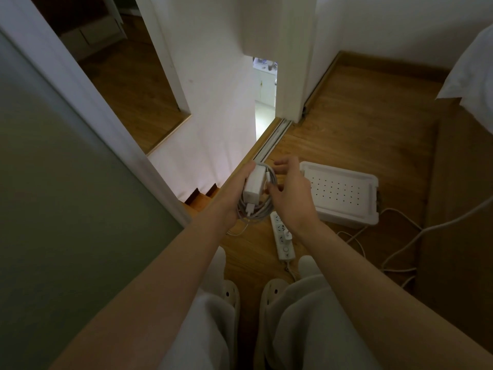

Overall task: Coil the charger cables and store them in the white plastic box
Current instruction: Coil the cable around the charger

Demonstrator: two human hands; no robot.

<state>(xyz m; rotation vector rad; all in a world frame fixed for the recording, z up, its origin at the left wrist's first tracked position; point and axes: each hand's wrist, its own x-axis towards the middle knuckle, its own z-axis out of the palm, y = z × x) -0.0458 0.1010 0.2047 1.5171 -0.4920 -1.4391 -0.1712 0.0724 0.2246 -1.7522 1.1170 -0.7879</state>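
Near the middle of the frame, the left hand (234, 200) gripped a white charger (253, 184) with its cable (257, 213) looped in a coil under it. The right hand (290, 193) was just right of the coil, fingers spread and relaxed, holding nothing. The white box (344, 193) lay on the wooden floor (360, 134) right of both hands. A power strip (282, 237) lay below the hands, and loose white cords (400, 236) trailed at the lower right.
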